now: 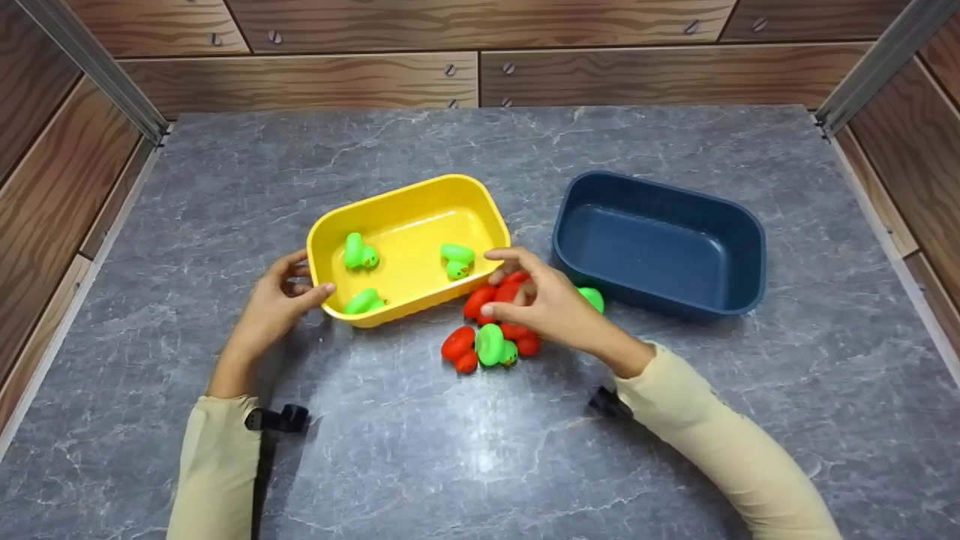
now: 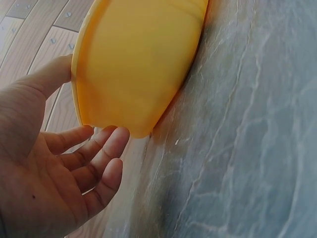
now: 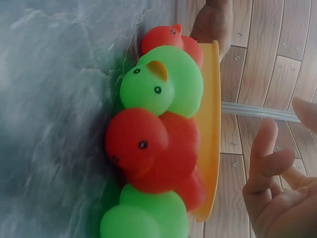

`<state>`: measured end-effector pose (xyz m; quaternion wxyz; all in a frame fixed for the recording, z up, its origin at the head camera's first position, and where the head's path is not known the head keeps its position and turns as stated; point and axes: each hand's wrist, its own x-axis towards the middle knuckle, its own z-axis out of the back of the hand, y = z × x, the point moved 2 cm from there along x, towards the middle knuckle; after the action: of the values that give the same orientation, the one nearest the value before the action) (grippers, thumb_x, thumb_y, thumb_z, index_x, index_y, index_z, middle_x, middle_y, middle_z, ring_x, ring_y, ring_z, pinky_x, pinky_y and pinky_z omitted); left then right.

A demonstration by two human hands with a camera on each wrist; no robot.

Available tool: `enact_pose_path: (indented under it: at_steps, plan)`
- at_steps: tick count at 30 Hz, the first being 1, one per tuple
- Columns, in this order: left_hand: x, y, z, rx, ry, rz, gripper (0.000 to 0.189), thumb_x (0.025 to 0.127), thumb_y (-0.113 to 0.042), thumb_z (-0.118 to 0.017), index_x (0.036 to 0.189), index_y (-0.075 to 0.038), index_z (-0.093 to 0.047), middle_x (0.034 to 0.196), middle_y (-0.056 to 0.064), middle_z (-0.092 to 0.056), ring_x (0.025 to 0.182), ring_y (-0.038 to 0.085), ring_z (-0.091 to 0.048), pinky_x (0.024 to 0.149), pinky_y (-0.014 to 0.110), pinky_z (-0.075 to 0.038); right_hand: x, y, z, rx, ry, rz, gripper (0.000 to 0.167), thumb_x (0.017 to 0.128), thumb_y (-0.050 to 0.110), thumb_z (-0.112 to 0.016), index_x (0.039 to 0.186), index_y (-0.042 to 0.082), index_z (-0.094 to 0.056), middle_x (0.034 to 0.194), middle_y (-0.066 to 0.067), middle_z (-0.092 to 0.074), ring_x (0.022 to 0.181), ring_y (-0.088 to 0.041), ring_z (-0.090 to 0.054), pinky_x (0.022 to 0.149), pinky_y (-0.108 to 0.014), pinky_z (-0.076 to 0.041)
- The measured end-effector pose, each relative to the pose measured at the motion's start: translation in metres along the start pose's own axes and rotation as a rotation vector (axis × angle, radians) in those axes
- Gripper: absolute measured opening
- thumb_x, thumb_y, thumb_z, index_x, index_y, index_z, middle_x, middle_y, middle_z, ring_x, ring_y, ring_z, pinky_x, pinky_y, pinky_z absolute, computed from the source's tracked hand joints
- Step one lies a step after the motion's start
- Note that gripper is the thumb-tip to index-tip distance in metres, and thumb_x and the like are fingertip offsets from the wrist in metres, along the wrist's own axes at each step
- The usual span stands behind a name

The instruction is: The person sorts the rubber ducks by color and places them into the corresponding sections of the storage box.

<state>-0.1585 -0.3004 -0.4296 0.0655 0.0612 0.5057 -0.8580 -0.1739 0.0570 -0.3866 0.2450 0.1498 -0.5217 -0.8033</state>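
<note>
My left hand [image 1: 274, 304] holds the left end of a yellow tub [image 1: 412, 251], thumb at the rim and fingers against the outside wall; the left wrist view shows this grip on the tub [image 2: 138, 59] closely. Inside lie three green toy ducks [image 1: 360, 251]. Over a cluster of ducks by the tub's right front corner hovers my right hand [image 1: 551, 304], fingers loosely bent, holding nothing. That cluster has several red ducks [image 1: 458, 346] and a green duck [image 1: 490, 345]; the hand partly hides it. Another green duck [image 1: 592, 298] sits at the blue tub's front side.
A dark blue tub [image 1: 645, 255] with nothing in it stands right of the yellow one. The grey marbled tabletop [image 1: 420, 450] is bounded by wood-patterned walls [image 1: 300, 79] at the back and sides, with metal posts [image 1: 112, 75] at the rear corners.
</note>
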Motion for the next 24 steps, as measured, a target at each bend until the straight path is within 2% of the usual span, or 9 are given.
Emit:
enact_pose_path:
  at_steps: [6,11,13,19,20,24]
  plan:
    - [0.001,0.000,-0.001,0.012,-0.008,0.003,0.078,0.089,-0.033,-0.069,0.150,-0.005,-0.030,0.133,0.021,-0.050,0.097,0.013,-0.054,0.075,0.013,-0.047,-0.008,-0.008,0.003,-0.019,0.039,-0.008,0.061,0.084,0.023,-0.076,0.137,0.008,-0.047,0.119,-0.016,-0.058,0.070,-0.021,-0.053,0.066,-0.024,-0.048]
    - [0.002,0.001,-0.001,0.020,-0.010,0.007,0.078,0.089,-0.034,-0.069,0.150,-0.004,-0.030,0.134,0.021,-0.050,0.097,0.015,-0.054,0.075,0.014,-0.047,-0.014,-0.013,0.000,-0.047,0.091,-0.009,0.060,0.084,0.024,-0.075,0.136,0.008,-0.048,0.119,-0.015,-0.057,0.065,-0.018,-0.050,0.060,-0.021,-0.045]
    - [0.002,0.001,0.000,0.021,-0.010,0.008,0.079,0.088,-0.034,-0.069,0.150,-0.004,-0.029,0.135,0.021,-0.050,0.098,0.015,-0.054,0.075,0.013,-0.047,-0.015,-0.016,-0.002,-0.061,0.102,-0.012,0.060,0.084,0.024,-0.076,0.136,0.010,-0.049,0.119,-0.014,-0.056,0.070,-0.019,-0.051,0.061,-0.021,-0.044]
    - [0.002,0.000,0.000,0.021,-0.005,0.009,0.080,0.088,-0.036,-0.070,0.150,-0.005,-0.029,0.135,0.020,-0.050,0.096,0.010,-0.055,0.074,0.014,-0.048,-0.017,-0.021,-0.007,-0.118,0.127,-0.005,0.062,0.082,0.025,-0.078,0.135,0.011,-0.050,0.120,-0.012,-0.060,0.108,-0.024,-0.055,0.089,-0.035,-0.047]
    - [0.002,0.000,0.000,0.018,-0.004,0.009,0.080,0.088,-0.036,-0.069,0.150,-0.005,-0.029,0.135,0.020,-0.050,0.096,0.009,-0.055,0.074,0.015,-0.048,-0.017,-0.021,-0.007,-0.128,0.135,-0.001,0.062,0.082,0.025,-0.078,0.135,0.011,-0.050,0.120,-0.011,-0.060,0.110,-0.024,-0.055,0.092,-0.038,-0.047]
    - [0.002,0.002,-0.001,0.009,-0.001,0.005,0.080,0.088,-0.036,-0.069,0.150,-0.004,-0.029,0.135,0.020,-0.050,0.095,0.007,-0.056,0.074,0.015,-0.048,-0.018,-0.024,-0.009,-0.178,0.158,-0.005,0.060,0.080,0.025,-0.080,0.131,0.012,-0.052,0.121,-0.006,-0.062,0.111,-0.021,-0.058,0.091,-0.035,-0.048]
